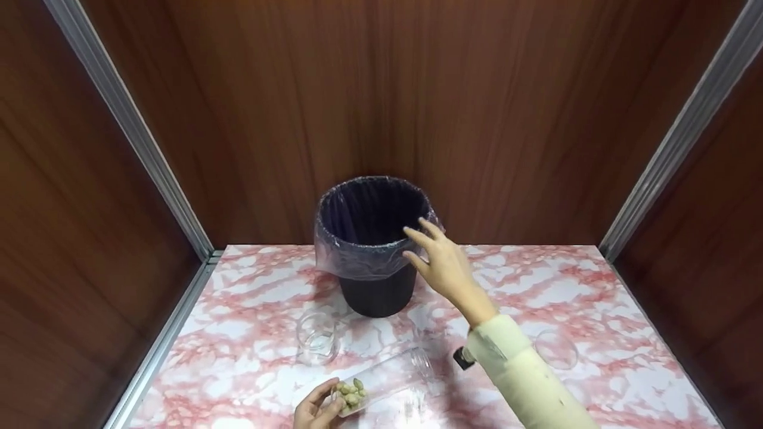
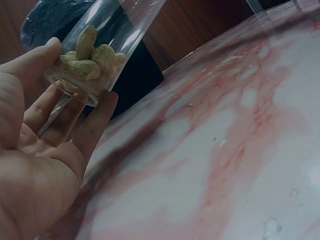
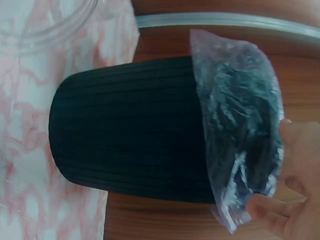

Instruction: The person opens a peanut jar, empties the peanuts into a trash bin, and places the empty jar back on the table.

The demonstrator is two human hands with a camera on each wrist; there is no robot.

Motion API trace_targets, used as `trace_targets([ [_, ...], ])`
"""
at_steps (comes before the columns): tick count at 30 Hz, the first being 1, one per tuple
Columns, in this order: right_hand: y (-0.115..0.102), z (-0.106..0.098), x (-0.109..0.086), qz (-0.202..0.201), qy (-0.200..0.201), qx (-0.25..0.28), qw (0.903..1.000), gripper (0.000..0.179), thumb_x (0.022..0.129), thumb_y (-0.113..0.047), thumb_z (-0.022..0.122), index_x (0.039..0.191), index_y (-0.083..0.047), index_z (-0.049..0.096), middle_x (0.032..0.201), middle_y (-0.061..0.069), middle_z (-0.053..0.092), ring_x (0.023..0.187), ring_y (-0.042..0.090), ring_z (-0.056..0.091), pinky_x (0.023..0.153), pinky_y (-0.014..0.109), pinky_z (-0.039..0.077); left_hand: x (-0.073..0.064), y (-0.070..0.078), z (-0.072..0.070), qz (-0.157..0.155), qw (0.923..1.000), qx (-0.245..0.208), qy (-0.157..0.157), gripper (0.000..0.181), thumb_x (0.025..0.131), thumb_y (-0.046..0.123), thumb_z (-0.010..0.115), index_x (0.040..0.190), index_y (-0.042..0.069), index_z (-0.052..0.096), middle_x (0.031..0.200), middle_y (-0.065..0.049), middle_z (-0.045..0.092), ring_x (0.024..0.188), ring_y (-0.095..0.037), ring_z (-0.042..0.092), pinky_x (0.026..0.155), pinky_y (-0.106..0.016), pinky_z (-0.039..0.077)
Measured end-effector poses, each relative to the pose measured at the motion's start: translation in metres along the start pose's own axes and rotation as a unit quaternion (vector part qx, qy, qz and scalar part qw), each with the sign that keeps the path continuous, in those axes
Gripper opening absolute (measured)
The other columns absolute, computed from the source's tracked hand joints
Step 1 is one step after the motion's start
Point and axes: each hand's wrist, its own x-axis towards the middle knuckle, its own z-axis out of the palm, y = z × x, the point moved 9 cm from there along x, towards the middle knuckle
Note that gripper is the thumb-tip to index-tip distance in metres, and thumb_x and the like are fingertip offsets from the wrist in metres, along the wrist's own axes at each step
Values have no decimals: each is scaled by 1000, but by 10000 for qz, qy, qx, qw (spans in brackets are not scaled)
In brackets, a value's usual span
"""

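My left hand (image 1: 319, 408) grips a long clear jar (image 1: 390, 378) by its base end, low in the head view. Several unshelled peanuts (image 2: 92, 60) lie at that end of the tilted jar, seen close up in the left wrist view. Thumb and fingers sit on opposite sides of the base. My right hand (image 1: 444, 262) is spread with bent, parted fingers at the right rim of a black bin (image 1: 378, 295). Nothing shows between its fingers. A thin translucent bag (image 3: 240, 120) lines the bin and folds down over its rim; whether the fingertips touch it, I cannot tell.
A clear container (image 1: 318, 339) stands left of the jar, in front of the bin. To the right, a clear round lid-like piece (image 1: 555, 350) lies on the red-and-white marbled table (image 1: 250, 333). Brown wood-grain panels (image 1: 381, 89) enclose the back and sides.
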Motion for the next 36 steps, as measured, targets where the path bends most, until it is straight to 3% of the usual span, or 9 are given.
trace_targets([
  [3, -2, 8, 5, -196, 60, -42, 9998, 34, 89, -24, 73, 122, -16, 70, 133, 13, 58, 103, 31, 65, 75, 46, 55, -3, 11, 1, 352, 9991, -253, 32, 50, 90, 5, 68, 131, -15, 48, 112, -8, 56, 97, -19, 62, 83, -39, 56],
  [6, -4, 9, 5, -418, 398, 91, 9983, 26, 88, -17, 74, 114, -12, 73, 126, 14, 62, 105, 31, 64, 84, 45, 53, -7, 24, 1, 742, 9955, -568, 169, 42, 90, -1, 65, 128, -15, 52, 110, -8, 57, 96, -19, 63, 82, -39, 56],
  [12, -1, 9, 1, -587, 689, 54, 9959, 24, 88, -16, 73, 111, -11, 74, 122, 13, 64, 100, 33, 65, 84, 45, 53, -9, 57, 4, 1112, 9866, -1089, 482, 27, 92, -5, 60, 117, 5, 64, 110, -5, 59, 92, -18, 65, 81, -39, 56],
  [18, -1, 13, 0, -498, 671, -83, 9965, 25, 89, -19, 72, 114, -14, 73, 124, 11, 63, 99, 33, 64, 80, 47, 54, -6, 109, 5, 1548, 9760, -862, 1262, 30, 92, -6, 60, 122, -7, 55, 115, -10, 54, 95, -18, 63, 84, -38, 55],
  [24, -2, 15, 1, -408, 673, -131, 9968, 26, 90, -20, 71, 116, -15, 72, 126, 9, 62, 101, 33, 63, 79, 47, 54, 10, 165, 8, 1870, 9625, -690, 1838, 34, 89, -2, 67, 120, -10, 55, 114, -14, 55, 88, -20, 66, 81, -35, 56],
  [32, 0, 15, -3, -200, 617, -279, 9975, 26, 90, -22, 71, 116, -17, 73, 129, 5, 61, 100, 32, 64, 71, 49, 55, 31, 224, 26, 2284, 9517, -370, 2018, 40, 86, -4, 70, 122, -12, 55, 115, -18, 50, 82, -18, 66, 79, -33, 57],
  [36, 0, 15, -1, -113, 558, -307, 9979, 27, 91, -23, 71, 117, -19, 72, 131, 4, 60, 101, 32, 64, 69, 49, 55, 36, 255, 38, 2706, 9358, 346, 2235, 43, 80, -1, 78, 118, -11, 60, 113, -19, 54, 80, -20, 68, 75, -32, 57],
])
